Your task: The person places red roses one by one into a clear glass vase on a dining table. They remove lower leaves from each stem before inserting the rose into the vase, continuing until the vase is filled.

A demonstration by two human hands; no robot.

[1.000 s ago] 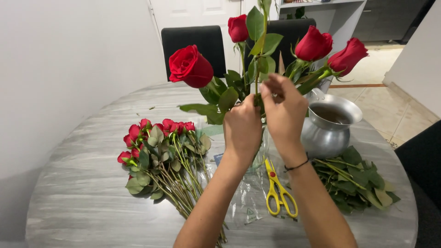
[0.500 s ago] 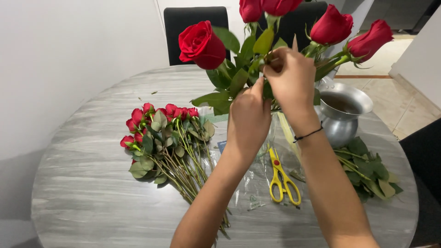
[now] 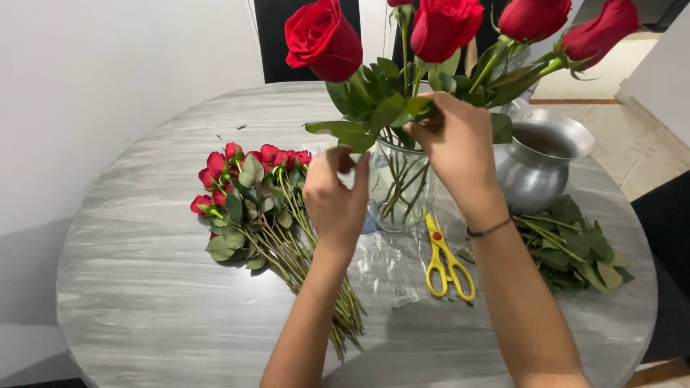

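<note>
A clear glass vase (image 3: 404, 183) stands mid-table and holds several tall red roses (image 3: 325, 37) with green leaves. My right hand (image 3: 454, 144) is up at the vase mouth, its fingers pinched on a rose stem (image 3: 424, 108) among the leaves. My left hand (image 3: 335, 197) hovers just left of the vase with fingers loosely curled and nothing in it. Beneath and to its left lies a bundle of small red roses (image 3: 251, 194) on the grey table (image 3: 144, 287).
Yellow scissors (image 3: 444, 262) lie on clear plastic wrap (image 3: 388, 276) in front of the vase. A silver metal jug (image 3: 535, 162) stands to the right, with cut leaves and stems (image 3: 575, 248) beside it. Black chairs stand beyond the table; a white wall is on the left.
My left hand has let go of the stems and dropped left of the vase, uncovering it. My right hand has lowered with the stem toward the vase mouth.
</note>
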